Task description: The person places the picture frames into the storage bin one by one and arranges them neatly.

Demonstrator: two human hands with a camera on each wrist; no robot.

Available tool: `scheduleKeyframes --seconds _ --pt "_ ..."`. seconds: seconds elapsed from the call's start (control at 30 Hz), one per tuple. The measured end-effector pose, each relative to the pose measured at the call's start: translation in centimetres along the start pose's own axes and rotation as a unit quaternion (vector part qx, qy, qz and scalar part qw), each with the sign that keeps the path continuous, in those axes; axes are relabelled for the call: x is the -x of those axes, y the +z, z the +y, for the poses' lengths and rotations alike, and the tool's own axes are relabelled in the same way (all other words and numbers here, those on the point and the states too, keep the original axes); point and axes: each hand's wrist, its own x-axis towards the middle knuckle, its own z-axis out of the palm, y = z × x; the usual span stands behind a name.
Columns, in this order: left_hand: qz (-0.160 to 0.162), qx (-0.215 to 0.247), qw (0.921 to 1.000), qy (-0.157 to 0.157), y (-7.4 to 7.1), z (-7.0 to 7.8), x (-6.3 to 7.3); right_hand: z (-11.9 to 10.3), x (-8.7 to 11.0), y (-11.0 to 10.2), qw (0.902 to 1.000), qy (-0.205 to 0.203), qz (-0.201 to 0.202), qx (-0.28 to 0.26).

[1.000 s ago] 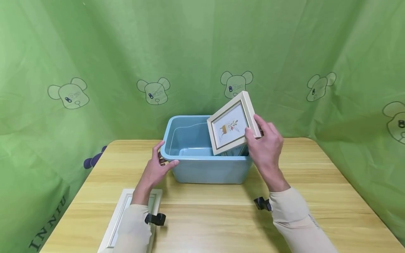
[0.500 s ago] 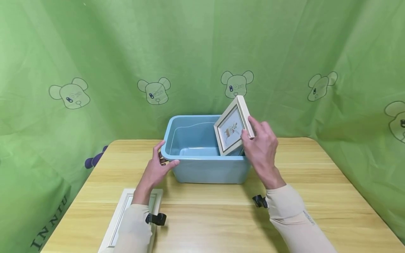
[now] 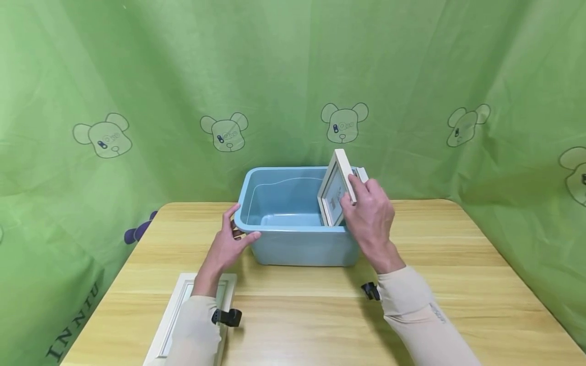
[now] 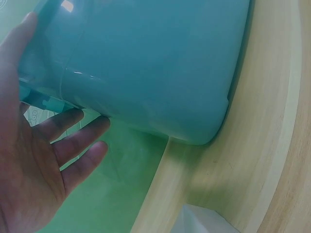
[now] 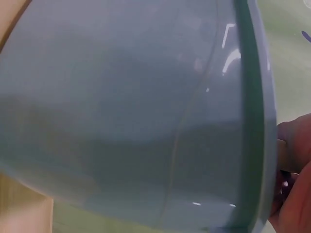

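A light blue plastic basin (image 3: 302,249) stands near the back of the wooden table. My left hand (image 3: 226,246) holds its front left corner, thumb along the front rim and fingers at the left side. My right hand (image 3: 373,221) pinches the right edge of a cream picture frame (image 3: 326,195) with a small printed picture. That frame leans steeply inside the basin's right end, its top corner above the rim. Behind it, the edge of another pale frame (image 3: 361,174) shows; the rest is hidden. In the left wrist view several fingertips touch the basin wall (image 4: 146,63).
A white picture frame (image 3: 171,310) lies flat at the table's front left, partly under the left forearm. The wooden table (image 3: 297,315) backs onto a green curtain (image 3: 274,61) with bear-head prints. Black wrist cameras sit on both wrists.
My right hand has moved left and slightly down, lowering the picture frame further into the basin and turning it steeper. The second frame's edge now shows behind it. My left hand stays put.
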Motion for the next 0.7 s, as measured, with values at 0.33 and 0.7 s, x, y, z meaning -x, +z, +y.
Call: scheduleKeyframes --seconds 0.33,0.7 --pt "0.004 -0.003 1.0000 0.003 0.0 0.1 -0.1 0.3 0.5 1.0 0.9996 -0.018 0.015 0.016" --pt "0.005 -0.007 1.0000 0.003 0.0 0.0 0.0 0.4 0.5 1.6 0.9991 -0.017 0.022 0.033"
